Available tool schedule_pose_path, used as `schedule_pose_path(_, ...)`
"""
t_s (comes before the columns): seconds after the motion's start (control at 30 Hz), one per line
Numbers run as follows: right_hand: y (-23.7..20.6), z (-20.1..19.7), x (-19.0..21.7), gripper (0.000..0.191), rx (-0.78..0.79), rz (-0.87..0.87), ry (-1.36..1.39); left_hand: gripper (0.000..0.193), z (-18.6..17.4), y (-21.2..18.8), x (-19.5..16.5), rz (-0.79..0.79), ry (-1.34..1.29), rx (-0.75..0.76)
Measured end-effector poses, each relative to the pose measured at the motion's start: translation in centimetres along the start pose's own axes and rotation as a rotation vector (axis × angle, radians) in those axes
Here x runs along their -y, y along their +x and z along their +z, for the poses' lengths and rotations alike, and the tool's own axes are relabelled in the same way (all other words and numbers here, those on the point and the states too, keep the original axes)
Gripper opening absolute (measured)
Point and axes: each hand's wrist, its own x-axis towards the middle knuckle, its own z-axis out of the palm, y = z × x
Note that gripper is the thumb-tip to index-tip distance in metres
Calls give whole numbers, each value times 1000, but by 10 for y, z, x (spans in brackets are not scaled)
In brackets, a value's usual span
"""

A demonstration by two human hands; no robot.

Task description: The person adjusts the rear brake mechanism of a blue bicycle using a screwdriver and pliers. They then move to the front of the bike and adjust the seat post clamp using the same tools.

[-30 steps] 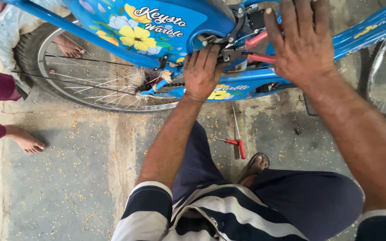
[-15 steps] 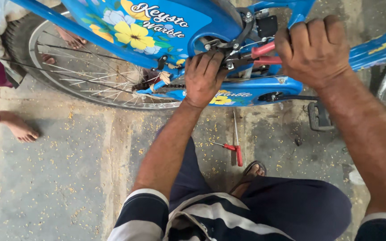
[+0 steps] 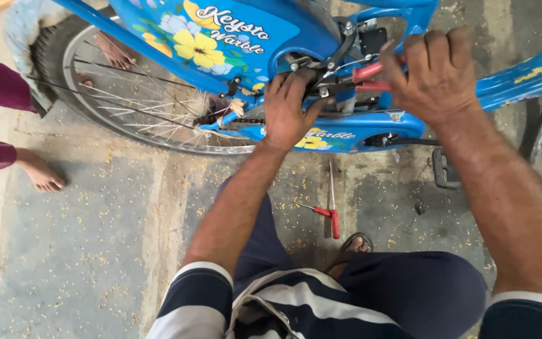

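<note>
Now | my right hand (image 3: 437, 75) clamps red-handled pliers (image 3: 371, 76) | left hand (image 3: 290, 110) fingers pressed on blue bicycle (image 3: 346, 132) brake | screwdrivers (image 3: 330, 210) on floor

Bike repair spot: concrete floor (image 3: 83, 251), screwdrivers (image 3: 332, 213), barefoot bystander (image 3: 39, 176).

Right hand (image 3: 437, 75) hides red tool handles (image 3: 371, 75); bicycle (image 3: 346, 125) cut off top, right.

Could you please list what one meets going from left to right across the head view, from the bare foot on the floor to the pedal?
Bare foot → spoked rear wheel → left hand → red-handled screwdrivers → right hand, gripping the red-handled tool → pedal.
</note>
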Motion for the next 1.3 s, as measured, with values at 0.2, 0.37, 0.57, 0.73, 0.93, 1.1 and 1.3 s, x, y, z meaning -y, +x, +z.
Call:
schedule_pose_path(0.2,-13,4,7,28,-30,31,146,49,-6,1,-5,-41,-67,52)
schedule_pose_path(0.37,-26,9,17,17,62,10,34,47,-4,-1,-6,-81,-102,6)
schedule_pose_path(0.57,-28,10,49,18,177,176,-148,48,-8,3,-8,-153,-171,54)
schedule_pose_path(0.73,-31,11,68,30,249,340,-190,51,-13,8,-11,-186,-210,83)
schedule_pose_path(0.93,-19,7,94,39,216,647,-91,54,-14,9,-14,-194,-225,93)
schedule_pose_path(1.1,-13,1,96,66,278,798,119,51,-15,9,-14,-214,-223,101)
schedule_pose_path(1.3,-30,7,68,43,266,525,-190,50,-15,8,-13,-233,-207,114)
